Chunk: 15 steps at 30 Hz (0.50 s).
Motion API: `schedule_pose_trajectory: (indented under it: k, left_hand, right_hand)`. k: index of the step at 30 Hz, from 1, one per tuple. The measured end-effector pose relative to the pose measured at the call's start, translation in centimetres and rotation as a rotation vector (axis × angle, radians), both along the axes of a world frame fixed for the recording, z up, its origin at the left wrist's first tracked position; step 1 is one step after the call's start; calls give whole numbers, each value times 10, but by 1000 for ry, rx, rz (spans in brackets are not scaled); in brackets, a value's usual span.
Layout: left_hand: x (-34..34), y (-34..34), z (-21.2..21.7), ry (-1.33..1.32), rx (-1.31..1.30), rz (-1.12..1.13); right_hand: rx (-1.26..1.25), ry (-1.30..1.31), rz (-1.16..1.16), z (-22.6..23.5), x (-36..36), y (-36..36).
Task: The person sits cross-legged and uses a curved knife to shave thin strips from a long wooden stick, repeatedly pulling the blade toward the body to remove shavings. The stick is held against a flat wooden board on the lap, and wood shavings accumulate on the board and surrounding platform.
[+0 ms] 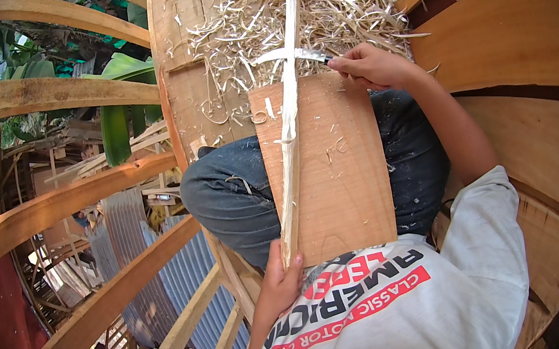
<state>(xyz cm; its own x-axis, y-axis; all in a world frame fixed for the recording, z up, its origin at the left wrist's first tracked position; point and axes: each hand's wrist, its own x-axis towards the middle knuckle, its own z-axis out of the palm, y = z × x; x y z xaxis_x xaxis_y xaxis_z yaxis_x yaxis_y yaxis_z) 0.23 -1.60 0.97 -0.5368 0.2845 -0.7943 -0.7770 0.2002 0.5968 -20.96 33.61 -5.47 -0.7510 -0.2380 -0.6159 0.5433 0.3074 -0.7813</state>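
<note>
A long pale strip point(289, 122) lies lengthwise on a flat wooden board point(339, 180), running from the near edge of the board to the far pile of shavings point(282, 6) and beyond. The board rests across the person's lap, on dark jeans point(231, 189).

The left hand point(282, 276) is closed around the near end of the strip at the near-left corner of the board, thumb pressed against the strip. The right hand point(373, 66) sits at the far-right corner of the board, fingers pinched together on the handle of a knife point(297, 55). The blade lies crosswise over the strip, touching it just past the far edge of the board.

A few loose curls lie on the board. The shavings cover a plank floor point(184, 80) on the far side. Curved wooden planks point(520, 34) rise at right. Curved wooden ribs point(64, 201) stand at left, with green leaves point(117, 120) and corrugated metal sheets point(162, 266) visible between them.
</note>
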Motion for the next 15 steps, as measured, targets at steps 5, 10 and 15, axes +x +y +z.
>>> schedule_pose_trajectory:
  k: [5,10,15]
  left_hand:
    - [1,-1,3,-8,-32,-26]
    - [-1,0,2,-34,20,48]
    - [-6,0,2,-141,163,140]
  right_hand:
    - [80,156,-196,-27,-21,18]
    - [160,195,-259,-23,-16,3]
    - [399,528,-257,-43,-16,-3]
